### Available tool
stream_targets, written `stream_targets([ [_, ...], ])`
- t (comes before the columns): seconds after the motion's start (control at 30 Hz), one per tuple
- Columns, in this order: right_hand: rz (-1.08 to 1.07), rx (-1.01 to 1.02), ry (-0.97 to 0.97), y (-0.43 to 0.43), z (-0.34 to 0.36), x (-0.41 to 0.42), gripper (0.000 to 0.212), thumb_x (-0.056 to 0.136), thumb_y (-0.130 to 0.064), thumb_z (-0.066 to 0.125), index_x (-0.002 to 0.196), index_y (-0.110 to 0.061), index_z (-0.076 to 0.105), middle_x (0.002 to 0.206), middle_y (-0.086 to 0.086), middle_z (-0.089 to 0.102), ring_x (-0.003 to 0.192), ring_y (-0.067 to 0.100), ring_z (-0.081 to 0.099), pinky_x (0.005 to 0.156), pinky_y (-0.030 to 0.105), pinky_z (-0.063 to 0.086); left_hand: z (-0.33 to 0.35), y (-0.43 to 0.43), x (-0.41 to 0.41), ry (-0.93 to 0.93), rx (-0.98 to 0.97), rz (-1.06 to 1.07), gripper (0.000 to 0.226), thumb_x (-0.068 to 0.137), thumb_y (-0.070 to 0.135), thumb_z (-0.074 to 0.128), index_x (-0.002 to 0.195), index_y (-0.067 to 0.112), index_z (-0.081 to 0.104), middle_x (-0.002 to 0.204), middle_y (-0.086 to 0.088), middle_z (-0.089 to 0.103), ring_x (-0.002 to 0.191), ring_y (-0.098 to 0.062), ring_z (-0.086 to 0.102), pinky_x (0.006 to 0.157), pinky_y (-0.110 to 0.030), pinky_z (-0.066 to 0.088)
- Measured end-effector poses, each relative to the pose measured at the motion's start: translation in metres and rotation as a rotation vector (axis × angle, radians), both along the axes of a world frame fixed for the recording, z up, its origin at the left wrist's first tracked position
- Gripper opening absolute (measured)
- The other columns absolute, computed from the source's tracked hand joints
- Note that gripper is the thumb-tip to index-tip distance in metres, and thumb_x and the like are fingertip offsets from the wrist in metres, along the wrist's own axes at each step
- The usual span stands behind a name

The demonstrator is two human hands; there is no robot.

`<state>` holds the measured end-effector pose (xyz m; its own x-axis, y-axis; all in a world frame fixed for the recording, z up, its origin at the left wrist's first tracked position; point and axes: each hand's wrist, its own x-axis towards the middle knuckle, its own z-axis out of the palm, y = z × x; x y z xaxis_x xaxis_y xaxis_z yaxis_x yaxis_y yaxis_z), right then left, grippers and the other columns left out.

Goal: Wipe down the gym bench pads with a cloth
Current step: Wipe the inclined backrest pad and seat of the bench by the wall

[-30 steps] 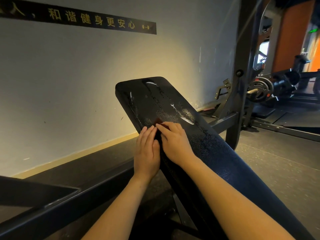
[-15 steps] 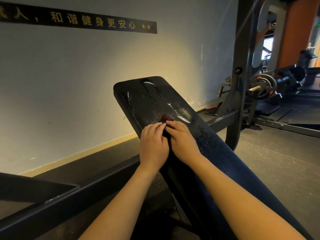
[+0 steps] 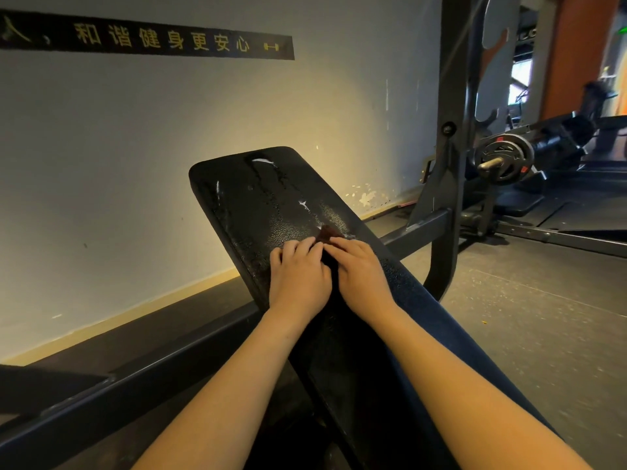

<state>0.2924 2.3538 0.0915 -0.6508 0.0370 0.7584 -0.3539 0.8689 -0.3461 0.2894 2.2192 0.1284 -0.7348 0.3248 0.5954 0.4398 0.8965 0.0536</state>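
A long black bench pad [image 3: 258, 198] slopes away from me toward the wall, its surface wet with drops and white streaks. My left hand [image 3: 298, 274] and my right hand [image 3: 361, 274] lie side by side on the pad, palms down, fingers curled over a small dark reddish-brown cloth [image 3: 327, 233]. Only a corner of the cloth shows beyond my fingertips; the rest is hidden under the hands.
A grey wall with a black banner [image 3: 146, 39] stands close behind the pad. A dark steel rack upright [image 3: 451, 130] rises at the right, with a weight plate on a bar [image 3: 502, 157] beyond it. A low black frame beam [image 3: 135, 374] crosses below left.
Both hands have slid the cloth a little farther up the pad toward its far end, and more of the cloth's corner shows past the fingertips.
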Motion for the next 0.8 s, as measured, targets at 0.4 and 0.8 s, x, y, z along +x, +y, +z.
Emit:
stream_targets([
  [0.4,-0.059,-0.216,-0.062,0.024,-0.005,-0.002,0.039,0.101,-0.008,0.047,0.136,-0.014,0.062,0.142,0.004,0.057,0.132,0.023,0.047,0.114,0.036,0.036,-0.004,0.015,-0.005,0.003,-0.129,0.009,0.048,0.104,0.031,0.033,0.151,0.029,0.043,0.159,0.010,0.035,0.139,-0.020,0.029,0.115,-0.044,0.019],
  [0.8,-0.093,-0.357,-0.160,0.013,0.010,-0.014,0.043,0.105,-0.021,0.043,0.146,-0.017,0.050,0.147,0.002,0.049,0.134,0.020,0.045,0.110,0.037,0.038,-0.003,0.007,-0.011,-0.005,0.052,-0.115,0.042,0.100,0.020,0.046,0.140,0.018,0.060,0.147,0.005,0.054,0.133,-0.019,0.043,0.112,-0.037,0.029],
])
